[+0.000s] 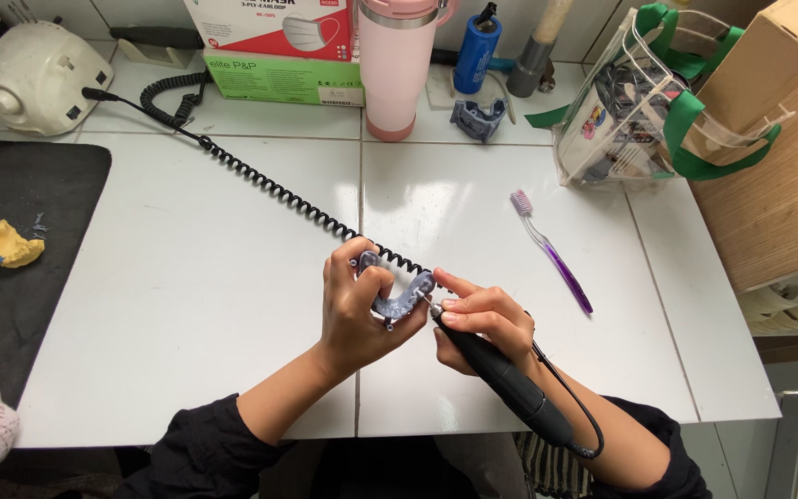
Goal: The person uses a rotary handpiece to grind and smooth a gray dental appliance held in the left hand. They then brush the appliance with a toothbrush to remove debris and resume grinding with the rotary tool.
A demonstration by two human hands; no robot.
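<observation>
Head view is looking down at my two hands over the near middle of the white tiled counter [233,277]. My left hand [355,310] is closing its fingers around a grey dental model [397,298], lifting it just above the tiles. My right hand [477,323] is pinching a black handpiece [501,379] like a pen, its tip touching the model's right end. A coiled black cord [270,185] is running from behind my left hand diagonally toward the far left corner, ending near a white motor unit [39,74]. A purple toothbrush [551,249] is lying to the right, well apart. A yellow cast [11,245] is sitting on a black mat [39,185] at the left edge. Along the far edge, a pink tumbler [394,65], boxes [279,46] and a clear bag [639,102] are standing.
</observation>
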